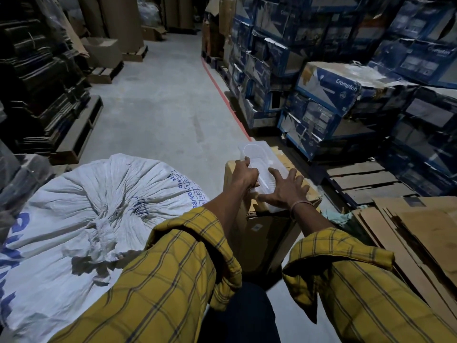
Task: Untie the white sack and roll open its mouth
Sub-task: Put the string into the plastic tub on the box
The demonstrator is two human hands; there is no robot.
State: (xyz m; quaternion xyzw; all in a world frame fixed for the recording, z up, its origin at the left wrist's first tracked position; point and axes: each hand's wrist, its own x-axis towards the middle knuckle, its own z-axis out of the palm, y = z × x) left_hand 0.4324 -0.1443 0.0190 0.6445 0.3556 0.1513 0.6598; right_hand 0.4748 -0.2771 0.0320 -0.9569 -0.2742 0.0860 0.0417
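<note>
A big white woven sack (74, 194) with blue print stands at my lower left, its mouth gathered into a tied knot (102, 229) on top. Both hands are away from it, over a brown cardboard box (264, 229) to its right. My left hand (243, 173) grips the near edge of a clear plastic container (257, 157) lying on that box. My right hand (284, 188) rests with fingers spread flat on the container's near end. Yellow checked sleeves cover both forearms.
Stacked blue cartons (333, 95) line the right side behind a red floor line (222, 92). Flattened cardboard sheets (408, 231) and a wooden pallet (366, 179) lie at right. Dark stacks on pallets (42, 90) stand at left. A grey concrete aisle (160, 100) runs ahead.
</note>
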